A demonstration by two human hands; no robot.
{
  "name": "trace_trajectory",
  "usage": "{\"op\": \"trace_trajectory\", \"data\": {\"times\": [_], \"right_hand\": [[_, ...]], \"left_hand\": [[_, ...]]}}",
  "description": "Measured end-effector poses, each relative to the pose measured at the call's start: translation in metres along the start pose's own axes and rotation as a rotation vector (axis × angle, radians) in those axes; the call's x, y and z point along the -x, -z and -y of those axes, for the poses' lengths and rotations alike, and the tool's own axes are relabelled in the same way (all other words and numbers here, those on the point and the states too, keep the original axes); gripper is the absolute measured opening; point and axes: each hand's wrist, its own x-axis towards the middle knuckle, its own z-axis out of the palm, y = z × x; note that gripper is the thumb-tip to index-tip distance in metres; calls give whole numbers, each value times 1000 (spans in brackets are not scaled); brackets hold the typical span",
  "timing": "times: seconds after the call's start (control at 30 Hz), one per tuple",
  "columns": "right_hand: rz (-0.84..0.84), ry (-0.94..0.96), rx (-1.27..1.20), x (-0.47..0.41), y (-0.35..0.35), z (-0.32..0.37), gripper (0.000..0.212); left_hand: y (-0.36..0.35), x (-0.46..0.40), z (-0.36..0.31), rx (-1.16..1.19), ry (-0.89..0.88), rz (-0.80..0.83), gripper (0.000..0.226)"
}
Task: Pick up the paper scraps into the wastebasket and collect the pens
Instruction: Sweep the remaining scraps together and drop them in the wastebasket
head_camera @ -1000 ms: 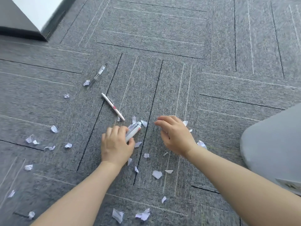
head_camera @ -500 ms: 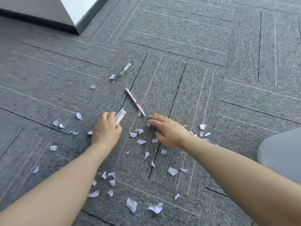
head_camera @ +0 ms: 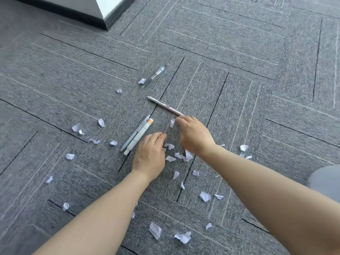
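Two pale pens [head_camera: 137, 138] lie side by side on the grey carpet, just left of my left hand [head_camera: 150, 155], which rests empty with fingers loosely apart. My right hand [head_camera: 195, 135] hovers over the carpet with fingers spread, its fingertips beside the near tip of a white pen [head_camera: 164, 105]. A clear pen [head_camera: 156, 75] lies farther away. Several white paper scraps [head_camera: 170, 158] are scattered around and between my hands; one large scrap [head_camera: 155, 230] lies close to me. No wastebasket is in view.
A white wall corner with a dark baseboard [head_camera: 103, 19] stands at the far left. A grey rounded shape [head_camera: 325, 179] fills the right edge. Grey carpet tiles [head_camera: 239, 52] stretch beyond the pens.
My left hand has let go of the two pens, which now lie on the carpet, and has pulled back to the right. My right hand has shifted toward the white pen.
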Motion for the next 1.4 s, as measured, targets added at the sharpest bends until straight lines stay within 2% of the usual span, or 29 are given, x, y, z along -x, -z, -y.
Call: {"op": "trace_trajectory", "data": {"times": [0.1, 0.17, 0.27, 0.33, 0.43, 0.5, 0.57, 0.6, 0.67, 0.73, 0.8, 0.9, 1.0, 1.1, 1.2, 1.27, 1.33, 1.4], "right_hand": [[116, 85, -23, -9, -2, 0, 67], [166, 169, -28, -9, -2, -2, 63], [54, 303, -58, 12, -5, -14, 38], [24, 277, -80, 21, -10, -22, 38], [105, 240, -50, 25, -20, -24, 46], [147, 305, -44, 38, -22, -23, 47], [134, 365, -101, 65, -21, -24, 42], [85, 361, -144, 79, -20, -27, 41], [-53, 237, -189, 97, -17, -41, 40], [-159, 16, -141, 105, -11, -64, 42], [-144, -191, -54, 112, -7, -88, 47], [-88, -345, -17, 120, -7, -100, 57], [-28, -236, -94, 128, -14, -86, 60], [30, -48, -230, 149, -17, -66, 55], [-131, -44, -345, 154, -14, -64, 48], [-120, -117, -297, 136, -9, -70, 51], [38, -105, -135, 112, -6, -72, 60], [139, -25, 0, 92, -7, -68, 64]], "left_hand": [[-4, 1, 0, 103, -7, 22, 45], [-4, 6, 0, 189, -35, 11, 39], [4, 18, 5, 271, -60, -59, 36], [4, 18, 10, 273, -13, -97, 38], [-3, 16, 8, 242, 36, -15, 50], [-6, 21, 0, 251, -18, 34, 51], [-5, 32, -6, 278, -121, 69, 43], [-4, 39, -8, 298, -187, 80, 39], [-3, 51, -10, 337, -271, 58, 37], [-4, 53, -7, 353, -212, -9, 38], [-4, 49, -6, 318, -84, -31, 41], [-8, 37, -16, 216, -57, 110, 50], [-20, 23, -38, 153, -117, 224, 59], [-28, 17, -61, 214, -169, 231, 58], [-26, 24, -70, 339, -247, 194, 45], [-18, 28, -67, 354, -235, 60, 42], [-13, 25, -59, 276, -157, -32, 38], [-10, 17, -53, 187, -40, 55, 44]]}}
